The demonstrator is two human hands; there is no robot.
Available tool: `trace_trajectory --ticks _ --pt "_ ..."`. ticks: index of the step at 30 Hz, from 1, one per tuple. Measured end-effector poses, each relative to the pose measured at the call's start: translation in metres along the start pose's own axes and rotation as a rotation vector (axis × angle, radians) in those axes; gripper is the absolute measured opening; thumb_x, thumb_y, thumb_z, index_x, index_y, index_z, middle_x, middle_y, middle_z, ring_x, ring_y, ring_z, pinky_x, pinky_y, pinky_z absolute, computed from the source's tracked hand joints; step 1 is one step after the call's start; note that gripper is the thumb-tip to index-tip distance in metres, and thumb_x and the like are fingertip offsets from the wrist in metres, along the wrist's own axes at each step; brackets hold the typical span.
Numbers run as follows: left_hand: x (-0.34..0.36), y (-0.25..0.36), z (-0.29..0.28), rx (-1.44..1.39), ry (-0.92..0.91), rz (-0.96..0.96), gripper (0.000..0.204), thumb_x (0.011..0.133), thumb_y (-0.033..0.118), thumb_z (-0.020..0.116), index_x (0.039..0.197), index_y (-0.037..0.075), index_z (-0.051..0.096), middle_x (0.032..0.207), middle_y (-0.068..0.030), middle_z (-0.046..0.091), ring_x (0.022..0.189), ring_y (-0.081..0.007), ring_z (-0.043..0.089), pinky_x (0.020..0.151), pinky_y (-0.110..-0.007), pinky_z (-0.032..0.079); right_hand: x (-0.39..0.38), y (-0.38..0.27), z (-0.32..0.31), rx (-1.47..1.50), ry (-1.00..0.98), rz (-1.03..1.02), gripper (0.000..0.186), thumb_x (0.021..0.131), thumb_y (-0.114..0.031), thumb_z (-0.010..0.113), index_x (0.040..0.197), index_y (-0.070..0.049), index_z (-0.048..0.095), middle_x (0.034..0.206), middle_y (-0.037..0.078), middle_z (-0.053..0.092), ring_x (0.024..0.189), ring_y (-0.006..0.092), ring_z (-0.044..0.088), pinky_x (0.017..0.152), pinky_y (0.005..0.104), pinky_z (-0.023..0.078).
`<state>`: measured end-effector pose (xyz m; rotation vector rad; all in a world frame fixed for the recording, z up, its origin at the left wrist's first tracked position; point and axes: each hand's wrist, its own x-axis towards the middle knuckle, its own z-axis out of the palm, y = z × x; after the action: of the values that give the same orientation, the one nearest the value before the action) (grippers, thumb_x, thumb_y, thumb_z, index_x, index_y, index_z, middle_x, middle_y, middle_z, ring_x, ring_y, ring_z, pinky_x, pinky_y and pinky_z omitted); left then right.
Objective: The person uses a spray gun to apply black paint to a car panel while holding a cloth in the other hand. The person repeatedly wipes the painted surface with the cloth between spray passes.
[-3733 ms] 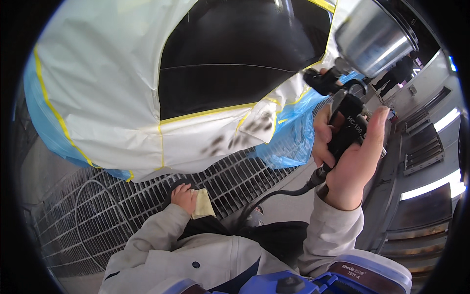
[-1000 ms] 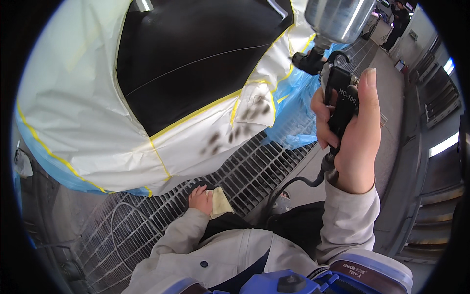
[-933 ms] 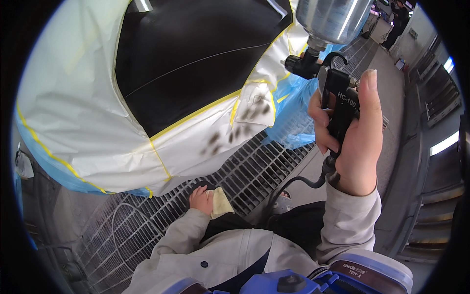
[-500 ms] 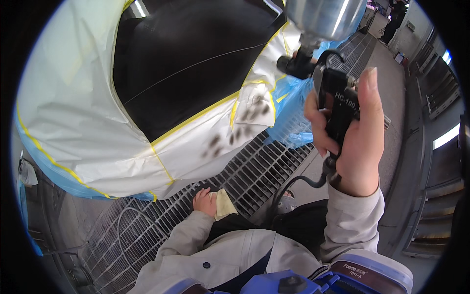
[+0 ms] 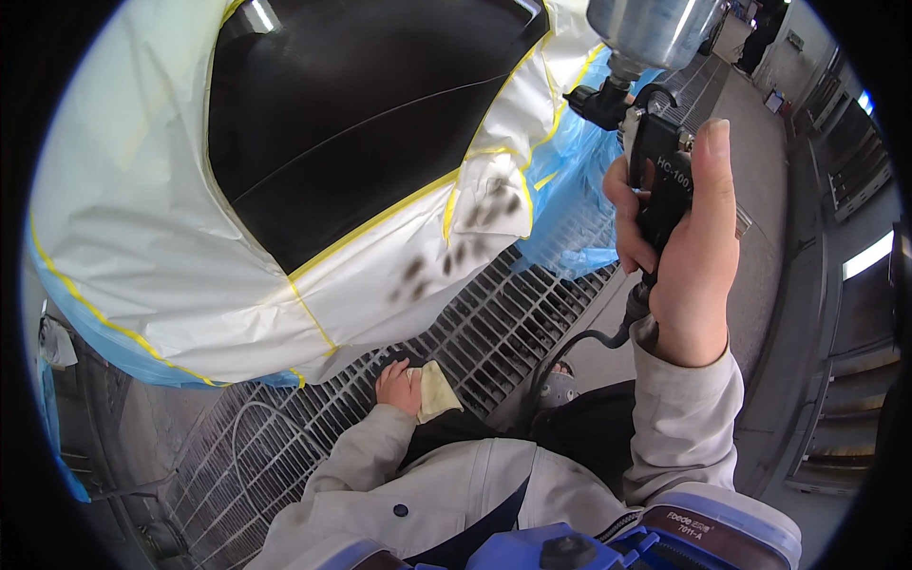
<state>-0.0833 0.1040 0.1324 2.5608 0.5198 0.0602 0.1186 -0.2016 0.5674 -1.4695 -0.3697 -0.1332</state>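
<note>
My right hand (image 5: 693,285) is wrapped around the black grip of a spray gun (image 5: 665,176), thumb pointing up. A metal paint cup (image 5: 655,30) sits on top of the gun, and its nozzle points left toward a glossy dark panel (image 5: 351,133), some way off from it. My left hand (image 5: 397,388) rests by my knee, holding a pale yellow cloth (image 5: 437,394) that sticks out beside the fingers. White masking paper (image 5: 142,228) edged with yellow tape surrounds the panel. Dark spray spots mark the paper below the panel's right corner.
Blue plastic film (image 5: 575,199) hangs at the paper's right side. Below me is a metal floor grating (image 5: 465,328). From the gun, a dark hose (image 5: 589,337) curves down near my shoe (image 5: 559,388). Another person (image 5: 763,38) stands far off at upper right.
The spray gun and cup have shifted a little right and down in the view, in my right hand. My left hand and the cloth have hardly moved.
</note>
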Motion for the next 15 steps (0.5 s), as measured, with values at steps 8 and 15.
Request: trace_trajectory --ticks 8,15 --pt "-0.001 0.002 -0.003 0.014 -0.019 -0.017 0.043 0.106 0.036 0.054 0.125 0.003 0.076 0.147 -0.0099 0.065 0.145 -0.0333 0.049 0.121 -0.050 0.035 -0.003 -0.003 0.001 0.074 -0.093 0.075 0.078 0.109 -0.069 0.038 0.084 0.000 0.066 0.065 0.005 0.059 0.045 0.0077 0.041 0.046 0.0257 0.033" --pt "-0.003 0.002 -0.007 0.015 -0.030 -0.041 0.046 0.106 0.035 0.056 0.135 0.003 0.070 0.147 -0.0114 0.064 0.145 -0.0332 0.049 0.120 -0.050 0.035 0.007 0.010 -0.004 -0.015 0.069 -0.041 0.079 0.108 -0.070 0.039 0.079 -0.001 0.063 0.063 0.003 0.057 0.044 0.0072 0.041 0.045 0.0256 0.034"
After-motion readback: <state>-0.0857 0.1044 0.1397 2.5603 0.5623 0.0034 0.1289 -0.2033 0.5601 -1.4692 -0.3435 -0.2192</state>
